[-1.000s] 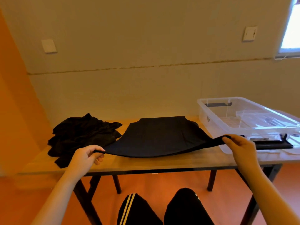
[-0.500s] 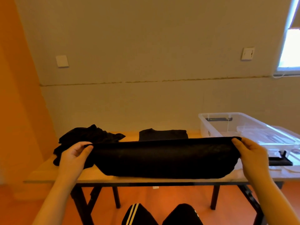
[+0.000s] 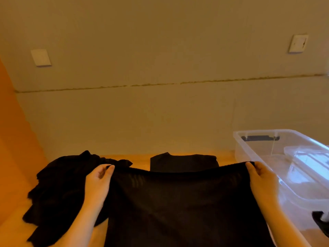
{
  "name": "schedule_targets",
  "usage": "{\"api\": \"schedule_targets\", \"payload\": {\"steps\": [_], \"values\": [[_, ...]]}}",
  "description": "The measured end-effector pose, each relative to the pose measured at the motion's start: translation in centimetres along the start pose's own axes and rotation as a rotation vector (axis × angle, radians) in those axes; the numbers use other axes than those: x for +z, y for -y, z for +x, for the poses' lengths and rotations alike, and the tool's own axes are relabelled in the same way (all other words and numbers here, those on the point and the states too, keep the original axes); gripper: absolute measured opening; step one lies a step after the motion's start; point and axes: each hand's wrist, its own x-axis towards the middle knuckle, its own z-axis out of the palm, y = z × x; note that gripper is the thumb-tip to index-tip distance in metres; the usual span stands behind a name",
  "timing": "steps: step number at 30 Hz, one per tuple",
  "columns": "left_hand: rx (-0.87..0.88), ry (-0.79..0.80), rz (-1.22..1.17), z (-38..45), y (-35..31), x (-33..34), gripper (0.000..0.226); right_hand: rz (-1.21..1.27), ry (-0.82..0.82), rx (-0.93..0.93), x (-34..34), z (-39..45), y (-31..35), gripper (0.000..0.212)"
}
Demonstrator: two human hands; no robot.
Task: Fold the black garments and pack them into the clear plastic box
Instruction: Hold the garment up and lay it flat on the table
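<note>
A black garment [image 3: 179,202] is stretched between my hands above the wooden table [image 3: 140,157]. My left hand [image 3: 98,182] pinches its left corner and my right hand [image 3: 261,180] pinches its right corner, with the lifted edge sagging between them. The garment's far end [image 3: 183,162] still lies flat on the table near the wall. A crumpled heap of black garments [image 3: 60,191] sits on the left, partly behind my left forearm. On the right stands the clear plastic box [image 3: 267,150], open at the top.
A clear lid [image 3: 309,163] lies in or over the box, and a black latch [image 3: 320,223] shows at the box's near end. The wall runs close behind the table, with two switch plates [image 3: 298,44] on it.
Both hands have carried the near edge of the garment up and toward the far end, folding it over. The view has moved closer and tilted, so the table's front edge is out of sight.
</note>
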Motion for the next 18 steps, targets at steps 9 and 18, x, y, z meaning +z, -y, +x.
{"api": "schedule_targets", "payload": {"steps": [9, 18], "values": [[-0.114, 0.014, 0.104, 14.5, 5.8, 10.3, 0.030, -0.331, -0.078, 0.033, 10.2, 12.4, -2.7, 0.033], [0.166, 0.488, 0.830, 9.2, 8.0, 15.4, 0.053, -0.645, 0.420, 0.021, 14.7, 10.8, -5.3, 0.066]]}}
